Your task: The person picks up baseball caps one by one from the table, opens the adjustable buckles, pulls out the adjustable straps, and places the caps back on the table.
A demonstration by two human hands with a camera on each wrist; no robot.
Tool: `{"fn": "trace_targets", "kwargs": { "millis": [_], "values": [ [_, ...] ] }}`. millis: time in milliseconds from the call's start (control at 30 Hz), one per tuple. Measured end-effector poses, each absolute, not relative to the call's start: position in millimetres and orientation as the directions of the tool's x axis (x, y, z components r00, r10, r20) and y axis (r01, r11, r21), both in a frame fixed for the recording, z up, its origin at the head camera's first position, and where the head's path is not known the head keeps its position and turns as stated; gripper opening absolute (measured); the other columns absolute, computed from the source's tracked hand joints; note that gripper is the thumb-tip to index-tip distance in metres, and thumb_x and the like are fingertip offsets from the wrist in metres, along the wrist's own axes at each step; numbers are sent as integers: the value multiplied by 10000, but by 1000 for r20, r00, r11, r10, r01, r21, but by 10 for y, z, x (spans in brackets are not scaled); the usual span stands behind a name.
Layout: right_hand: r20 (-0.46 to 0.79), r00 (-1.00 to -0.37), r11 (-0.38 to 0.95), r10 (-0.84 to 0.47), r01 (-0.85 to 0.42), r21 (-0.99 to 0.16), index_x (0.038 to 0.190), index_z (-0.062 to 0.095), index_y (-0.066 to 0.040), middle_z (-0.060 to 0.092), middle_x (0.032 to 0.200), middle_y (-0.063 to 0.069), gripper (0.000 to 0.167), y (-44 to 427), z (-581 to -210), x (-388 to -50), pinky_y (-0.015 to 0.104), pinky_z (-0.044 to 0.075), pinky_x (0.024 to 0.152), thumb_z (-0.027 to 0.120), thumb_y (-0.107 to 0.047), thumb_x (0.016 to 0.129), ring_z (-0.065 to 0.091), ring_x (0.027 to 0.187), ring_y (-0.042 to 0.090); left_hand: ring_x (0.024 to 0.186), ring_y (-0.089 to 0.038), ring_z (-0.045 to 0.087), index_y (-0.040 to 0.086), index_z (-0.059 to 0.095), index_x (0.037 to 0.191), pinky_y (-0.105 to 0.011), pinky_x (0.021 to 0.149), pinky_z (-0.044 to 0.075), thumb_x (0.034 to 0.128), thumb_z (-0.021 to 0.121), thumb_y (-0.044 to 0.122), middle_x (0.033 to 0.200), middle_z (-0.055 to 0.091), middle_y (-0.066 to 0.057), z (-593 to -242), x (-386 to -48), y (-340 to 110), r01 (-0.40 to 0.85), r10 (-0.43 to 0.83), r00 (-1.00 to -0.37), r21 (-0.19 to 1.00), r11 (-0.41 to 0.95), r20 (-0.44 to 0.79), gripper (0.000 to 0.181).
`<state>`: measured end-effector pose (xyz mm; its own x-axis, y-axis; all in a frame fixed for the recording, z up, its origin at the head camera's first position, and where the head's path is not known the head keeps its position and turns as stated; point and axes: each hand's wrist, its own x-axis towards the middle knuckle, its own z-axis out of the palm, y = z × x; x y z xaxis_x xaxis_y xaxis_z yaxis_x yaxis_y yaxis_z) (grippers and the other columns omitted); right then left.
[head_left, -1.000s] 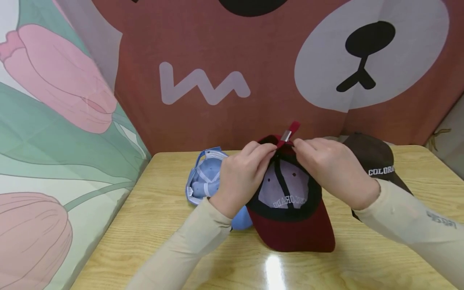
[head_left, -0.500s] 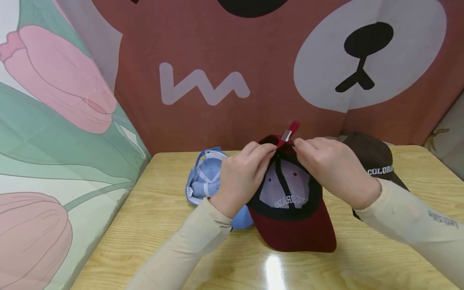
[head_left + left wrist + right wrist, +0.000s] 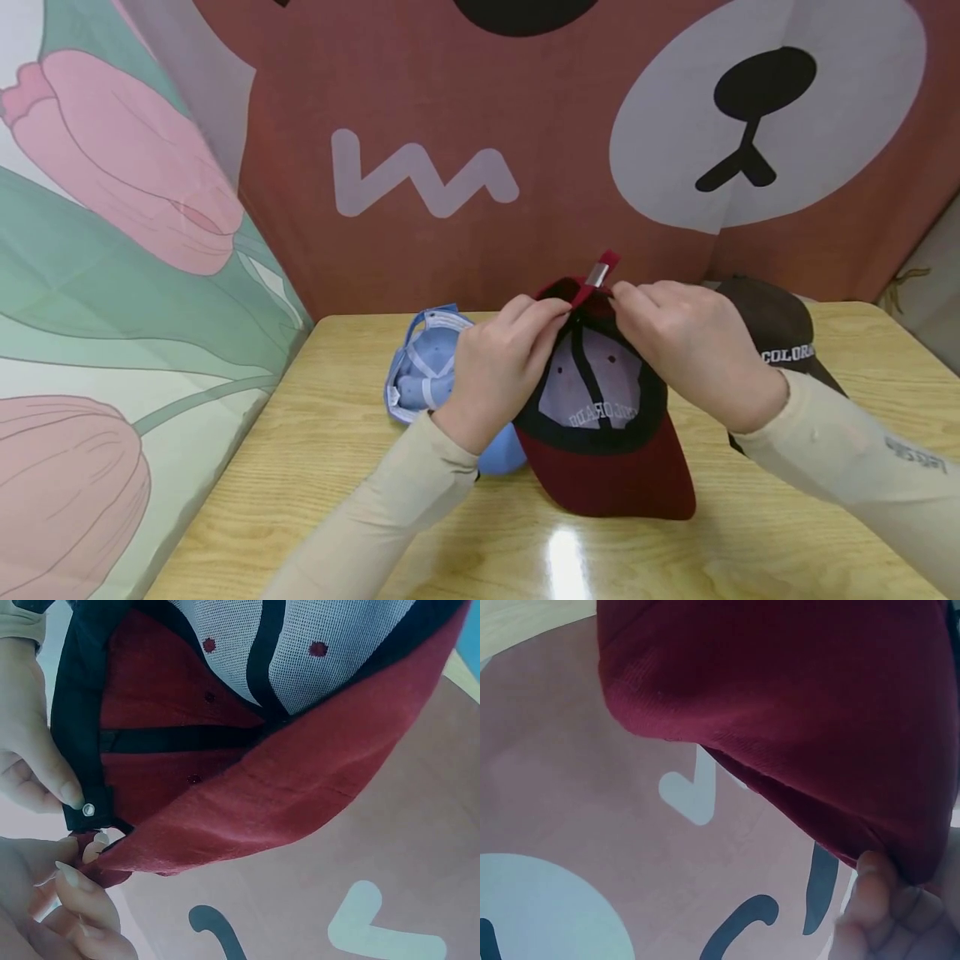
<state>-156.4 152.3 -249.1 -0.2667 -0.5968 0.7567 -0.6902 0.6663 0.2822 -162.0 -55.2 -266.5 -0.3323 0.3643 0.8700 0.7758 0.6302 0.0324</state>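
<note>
A dark red baseball cap (image 3: 615,479) is held up over the table, brim toward me and its inside facing me. At its back, a red strap (image 3: 581,293) runs through a metal buckle (image 3: 596,275), and the strap's end sticks up past it. My left hand (image 3: 498,367) pinches the strap side of the opening. Opposite it, my right hand (image 3: 693,337) pinches the other edge, beside the buckle. In the left wrist view, a thumb rests by a metal eyelet (image 3: 88,810) on the dark inner band. The right wrist view shows mostly the red crown (image 3: 780,690).
Behind my left hand lies a light blue cap (image 3: 427,358), upturned on the wooden table (image 3: 337,500). A dark brown cap (image 3: 772,321) with white lettering sits at the back right, partly hidden by my right arm. A printed cloth (image 3: 450,83) hangs along the table's back edge.
The buckle and right fingertips have shifted slightly up and right, showing a little more strap between the hands. The left hand has barely moved and both grips persist.
</note>
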Motion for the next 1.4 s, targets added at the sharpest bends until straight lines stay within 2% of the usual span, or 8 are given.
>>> {"fn": "trace_targets", "kwargs": {
  "millis": [200,500,767,1133,1400],
  "values": [
    [790,-242,682,-563,-675,280,976,575,91,503,595,142,133,1533,-2506,-1579,374,426,378,617,26,869,480,457,264,554,-117,596,97,719,987,-227,484,470,924,671,125,810,647,-23,-2665,-1612,-550,778,363,-330,34,627,871,84],
    [789,-233,671,-569,-686,282,987,574,92,513,607,146,156,1534,-2502,-1586,378,438,388,637,42,852,483,461,265,548,-122,598,89,719,985,-227,481,470,916,680,116,816,653,-28,-2672,-1608,-550,779,349,-336,49,625,875,84],
    [800,-241,687,-549,-675,269,964,580,79,515,596,139,186,1552,-2491,-1597,373,427,375,663,56,798,490,451,254,568,-108,599,86,723,986,-221,478,455,916,679,120,823,658,-23,-2679,-1614,-549,781,351,-350,64,621,869,90],
    [833,-247,717,-495,-657,232,929,587,65,521,586,138,107,1577,-2459,-1619,391,417,375,627,38,834,482,439,246,568,-104,604,89,722,983,-224,481,459,925,669,127,827,661,-17,-2682,-1626,-539,783,352,-329,45,620,876,88],
    [835,-247,725,-491,-647,236,942,594,65,555,612,157,99,1589,-2455,-1620,404,425,376,610,30,850,505,448,265,573,-111,613,86,722,991,-229,482,466,916,680,123,833,669,-20,-2682,-1609,-543,781,343,-338,58,622,876,94]
  ]
}}
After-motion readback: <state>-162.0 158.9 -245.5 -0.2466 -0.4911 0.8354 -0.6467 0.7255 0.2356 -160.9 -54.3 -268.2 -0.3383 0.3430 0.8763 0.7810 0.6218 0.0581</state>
